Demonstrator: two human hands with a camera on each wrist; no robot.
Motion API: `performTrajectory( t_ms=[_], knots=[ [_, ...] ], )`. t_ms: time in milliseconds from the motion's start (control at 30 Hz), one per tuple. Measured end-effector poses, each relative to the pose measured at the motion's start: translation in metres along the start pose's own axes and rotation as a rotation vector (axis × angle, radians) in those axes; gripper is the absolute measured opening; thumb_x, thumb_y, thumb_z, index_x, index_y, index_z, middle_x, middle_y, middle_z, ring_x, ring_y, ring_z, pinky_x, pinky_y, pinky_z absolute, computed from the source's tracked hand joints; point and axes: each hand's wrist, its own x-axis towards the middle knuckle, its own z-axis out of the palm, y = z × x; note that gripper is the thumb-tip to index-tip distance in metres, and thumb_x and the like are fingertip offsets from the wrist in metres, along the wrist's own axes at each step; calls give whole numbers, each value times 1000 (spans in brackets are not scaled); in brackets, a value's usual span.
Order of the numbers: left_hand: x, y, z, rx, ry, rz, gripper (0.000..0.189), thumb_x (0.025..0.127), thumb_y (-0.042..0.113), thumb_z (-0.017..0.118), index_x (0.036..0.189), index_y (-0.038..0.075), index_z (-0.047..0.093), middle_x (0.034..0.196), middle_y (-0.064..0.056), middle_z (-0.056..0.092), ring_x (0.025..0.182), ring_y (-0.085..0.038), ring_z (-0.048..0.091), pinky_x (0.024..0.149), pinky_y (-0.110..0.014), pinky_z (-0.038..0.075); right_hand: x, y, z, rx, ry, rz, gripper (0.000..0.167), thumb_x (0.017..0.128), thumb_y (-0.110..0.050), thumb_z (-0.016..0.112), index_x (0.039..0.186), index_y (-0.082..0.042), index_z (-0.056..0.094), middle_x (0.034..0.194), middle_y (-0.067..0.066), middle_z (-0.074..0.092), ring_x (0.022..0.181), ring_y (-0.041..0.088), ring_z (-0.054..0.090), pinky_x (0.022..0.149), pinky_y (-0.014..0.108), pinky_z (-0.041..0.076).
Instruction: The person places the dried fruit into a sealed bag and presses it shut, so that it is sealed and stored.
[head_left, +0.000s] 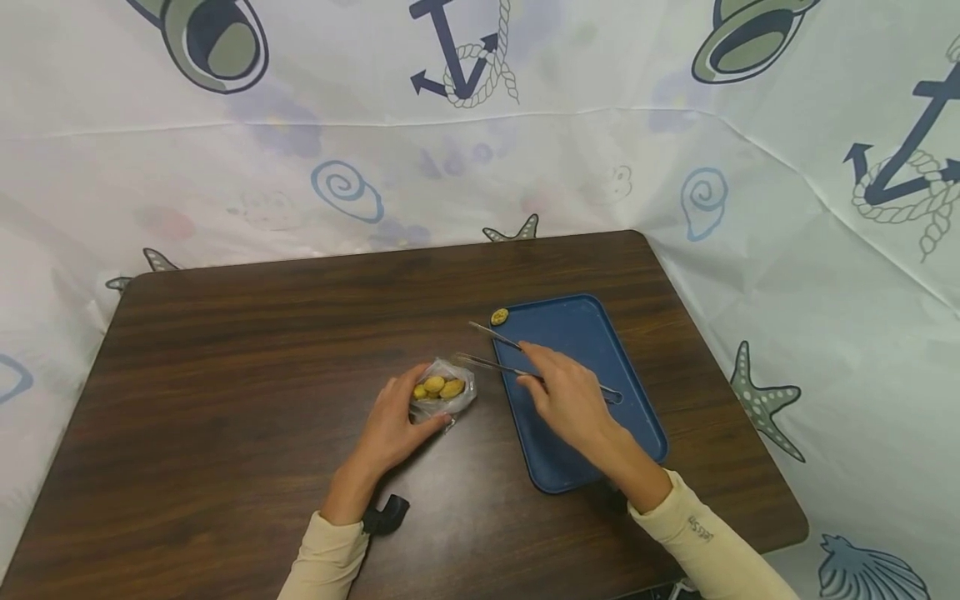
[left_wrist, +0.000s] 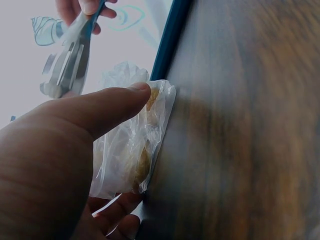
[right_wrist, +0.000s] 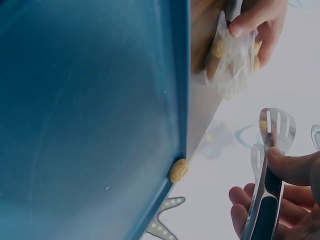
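On the right sleeve (head_left: 723,560), illegible lettering (head_left: 701,528) is printed. Spread tongs (head_left: 491,364) are held by the right hand (head_left: 570,402), partly over a blue tray (head_left: 555,471), its far-left corner occupied by one yellow piece (head_left: 499,317). Left of the tray, a clear bag (head_left: 465,400) of yellow pieces (head_left: 452,388) is gripped by the left hand (head_left: 393,419). Tong slots (right_wrist: 278,127) are shown only by wrist views.

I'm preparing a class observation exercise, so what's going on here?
A person's left hand holds a clear plastic bag with yellowish pieces inside. Their right hand grips metal tongs, spread apart with nothing between the tips, over a blue tray. One similar piece sits at the tray's far left corner.
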Motion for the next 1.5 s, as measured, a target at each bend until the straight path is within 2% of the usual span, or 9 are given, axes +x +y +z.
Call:
performTrajectory(
  t_ms=[400,633,867,1200,1333,1500],
  knots=[
    [-2,-1,1,-20,8,-11,87,81,36,88,154,18,45,139,-11,62,121,-33,55,98,-57,45,5,11,2,-7,-12,45,52,94,-20,77,140,-4,62,132,16,70,116,35,70,87,49,59],
    [-4,-1,1,-11,-2,-29,87,82,37,87,155,18,43,141,-10,60,123,-32,55,101,-57,44,8,14,5,-10,-34,102,50,95,-21,75,140,-4,62,133,16,70,117,35,70,87,51,59],
    [-2,-2,1,-1,4,-12,87,81,37,88,154,18,44,140,-11,61,120,-32,56,98,-55,45,12,18,8,-16,-29,140,49,96,-21,74,140,-4,62,131,16,70,114,37,70,83,53,59],
    [-1,-1,2,8,-9,-17,88,81,39,87,155,19,44,137,-12,62,118,-31,56,97,-54,46,18,28,12,-36,-13,183,47,97,-22,73,138,-3,62,126,18,72,97,38,74,72,52,59],
    [0,0,2,3,-7,-16,87,81,39,87,154,20,44,137,-12,62,117,-31,56,96,-54,46,21,32,15,-42,-16,188,45,97,-23,73,136,-2,63,117,18,74,81,33,73,65,49,58],
    [1,0,3,4,-2,-6,87,81,38,88,154,21,44,136,-11,62,117,-31,56,95,-54,46,25,36,18,-54,-36,208,44,97,-25,73,134,-2,63,102,15,75,65,24,65,58,44,54]
  ],
)
